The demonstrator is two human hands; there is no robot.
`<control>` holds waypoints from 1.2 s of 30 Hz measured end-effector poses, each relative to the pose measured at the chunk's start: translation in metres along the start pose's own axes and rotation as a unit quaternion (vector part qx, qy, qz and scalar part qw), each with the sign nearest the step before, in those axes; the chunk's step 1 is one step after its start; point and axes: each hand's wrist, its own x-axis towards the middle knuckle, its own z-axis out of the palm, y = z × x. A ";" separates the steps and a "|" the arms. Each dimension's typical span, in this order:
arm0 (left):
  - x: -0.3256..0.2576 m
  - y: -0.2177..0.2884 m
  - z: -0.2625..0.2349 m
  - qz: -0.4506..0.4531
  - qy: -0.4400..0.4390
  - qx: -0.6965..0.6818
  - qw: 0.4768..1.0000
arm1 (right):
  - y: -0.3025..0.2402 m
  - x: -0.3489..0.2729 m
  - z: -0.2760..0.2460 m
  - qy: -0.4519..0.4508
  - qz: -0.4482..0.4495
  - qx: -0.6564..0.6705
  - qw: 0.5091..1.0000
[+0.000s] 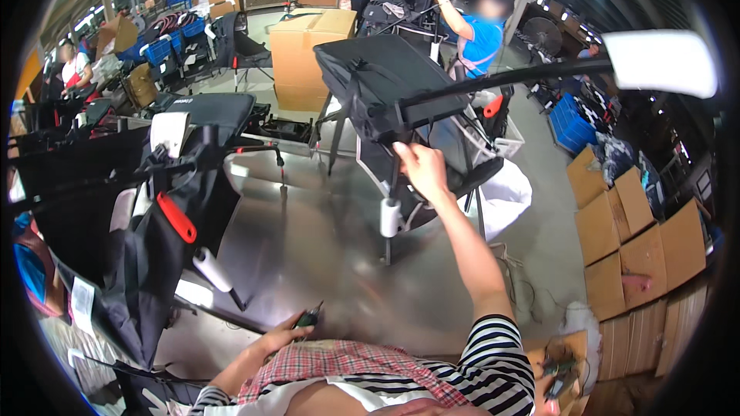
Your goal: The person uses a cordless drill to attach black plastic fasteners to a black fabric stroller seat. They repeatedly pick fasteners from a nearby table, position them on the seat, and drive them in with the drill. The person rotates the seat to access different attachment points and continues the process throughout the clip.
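The right hand (422,168) reaches up and forward, its fingers (406,152) closed around a tube of the black fabric folding chair with a metal frame (385,85). The chair stands tilted on the grey metal worktop (324,246), its legs running down and toward the person. The left hand (284,333) rests low and near the body, fingers curled around a small dark tool (310,316), well apart from the chair.

One head-worn fisheye view looks down and forward, close over the metal worktable (324,246).
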 end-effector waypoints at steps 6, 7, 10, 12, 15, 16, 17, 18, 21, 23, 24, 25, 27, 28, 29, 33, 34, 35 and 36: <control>-0.065 -0.013 -0.005 0.074 -0.068 0.125 0.987 | -0.067 -0.121 -0.003 -0.170 -0.051 -0.054 0.983; -0.069 -0.027 -0.011 0.083 -0.076 0.125 0.986 | -0.081 -0.156 -0.010 -0.225 -0.014 -0.103 0.969; -0.094 -0.032 -0.010 0.040 -0.127 0.133 0.982 | -0.088 -0.247 0.001 -0.089 -0.088 -0.196 0.973; -0.096 -0.056 -0.012 0.068 -0.163 0.156 0.972 | -0.091 -0.275 0.007 -0.008 -0.092 -0.200 0.975; -0.114 -0.038 0.001 0.087 -0.196 0.203 0.955 | -0.116 -0.314 0.011 0.017 -0.104 -0.238 0.966; -0.115 -0.039 0.001 0.088 -0.193 0.231 0.950 | -0.131 -0.323 0.014 -0.005 -0.087 -0.248 0.965; -0.115 -0.034 0.007 0.072 -0.210 0.211 0.952 | -0.145 -0.332 0.018 -0.028 -0.067 -0.256 0.964; -0.114 -0.029 0.017 0.056 -0.228 0.190 0.953 | -0.151 -0.337 0.028 -0.031 -0.066 -0.260 0.963; -0.106 -0.013 0.050 0.013 -0.258 0.194 0.946 | -0.174 -0.337 0.034 -0.141 -0.018 -0.259 0.955; -0.096 -0.010 0.064 0.004 -0.267 0.201 0.943 | -0.185 -0.349 0.024 -0.053 -0.034 -0.199 0.978; -0.099 -0.006 0.074 0.035 -0.266 0.215 0.939 | -0.199 -0.354 0.005 0.049 -0.151 -0.122 0.980; -0.088 -0.006 0.079 0.035 -0.278 0.232 0.931 | -0.215 -0.363 -0.021 0.145 -0.261 -0.049 0.953; -0.100 0.003 0.096 0.010 -0.305 0.169 0.937 | -0.254 -0.386 -0.076 0.153 -0.286 0.122 0.938; -0.121 0.015 0.112 -0.013 -0.321 0.089 0.943 | -0.270 -0.397 -0.106 0.183 -0.318 0.155 0.917; -0.142 0.027 0.128 -0.035 -0.339 0.012 0.940 | -0.285 -0.409 -0.136 0.214 -0.351 0.181 0.894; -0.183 0.052 0.167 -0.040 -0.333 -0.072 0.939 | -0.315 -0.457 -0.202 0.401 -0.318 0.110 0.852; -0.171 0.041 0.169 -0.023 -0.323 -0.010 0.946 | -0.312 -0.458 -0.193 0.449 -0.334 0.112 0.821; -0.151 0.026 0.169 -0.007 -0.310 0.051 0.949 | -0.307 -0.458 -0.184 0.495 -0.348 0.114 0.788; -0.142 0.017 0.169 0.004 -0.287 0.122 0.950 | -0.306 -0.470 -0.195 0.471 -0.341 0.129 0.803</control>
